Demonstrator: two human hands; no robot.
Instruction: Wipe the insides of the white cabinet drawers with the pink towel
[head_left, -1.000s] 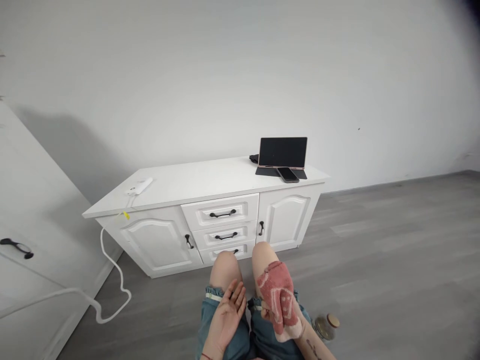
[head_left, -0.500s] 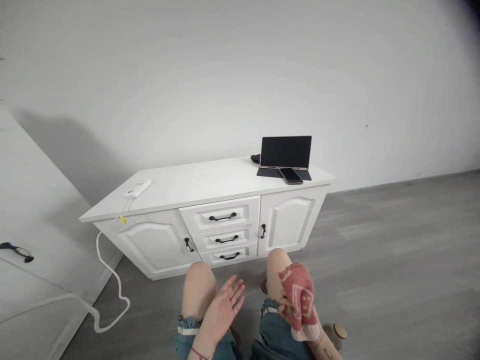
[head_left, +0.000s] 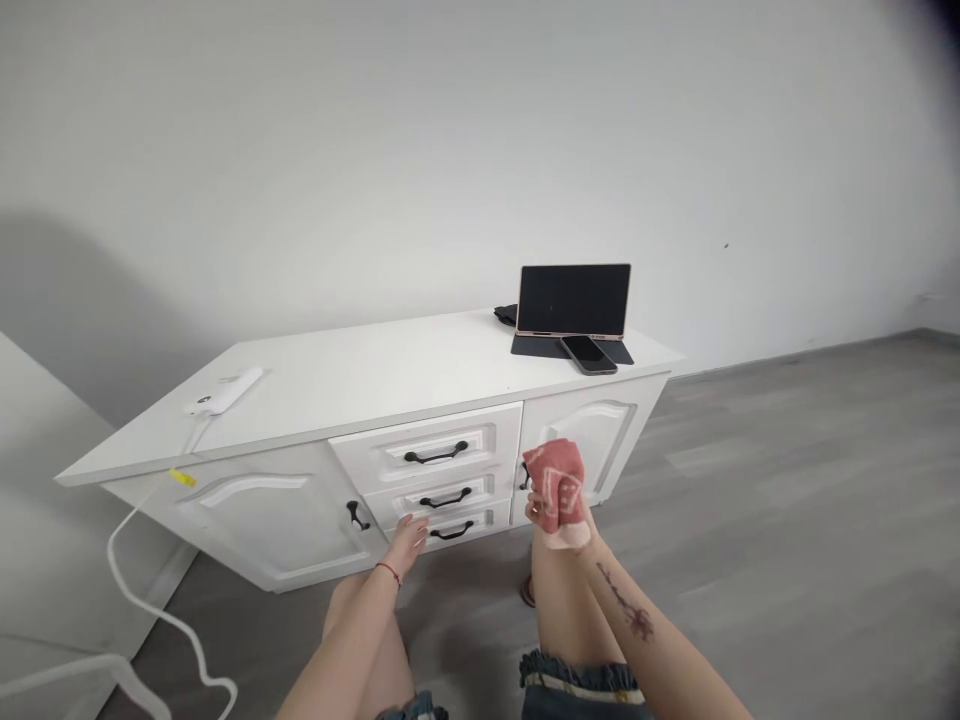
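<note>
My right hand [head_left: 533, 508] holds a soft red cloth [head_left: 561, 485] with white line patterns and a pale cream edge, in front of the right cabinet door. The cloth hides most of that hand; only some fingertips show at its left side. My left hand [head_left: 409, 541] is empty, its fingers stretched out towards the lower drawers of the white cabinet [head_left: 360, 375]. Nearest to it are the black handles of the middle drawer [head_left: 445, 498] and bottom drawer [head_left: 452, 531]; I cannot tell whether it touches the drawer front.
On the cabinet top, a tablet [head_left: 574, 300] stands on its dark cover with a phone [head_left: 589, 354] in front and a black item [head_left: 506, 315] behind. At the left end lies a white power strip [head_left: 225, 392], its cable [head_left: 161, 612] hanging to the floor. A white wall rises behind.
Both hands have moved forward from above my knees to the cabinet front. The red cloth has gone along in my right hand. My view has come closer to the cabinet.
</note>
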